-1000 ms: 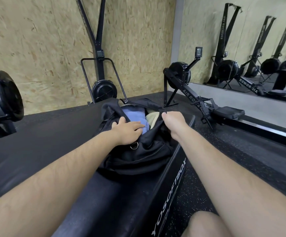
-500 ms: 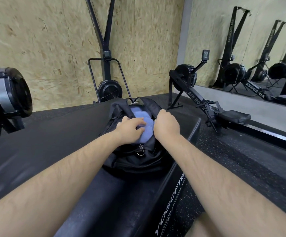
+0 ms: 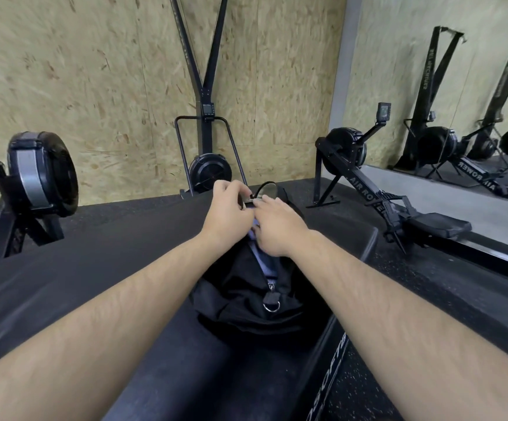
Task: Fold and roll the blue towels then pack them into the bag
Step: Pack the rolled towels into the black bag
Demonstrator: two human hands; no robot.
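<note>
I work from one wide-angle view, worn on the person's head and looking forward and down along both forearms (image 3: 125, 314). The left hand (image 3: 226, 208) and right hand (image 3: 278, 229) meet near mid-frame at arm's reach, above the bag (image 3: 246, 293) on the black worktop (image 3: 94, 268). The lens faces the chipboard wall (image 3: 110, 86) ahead, with the mirror (image 3: 459, 86) along the right edge. The forearms fill the near foreground, and straight lines bow toward the borders.
</note>
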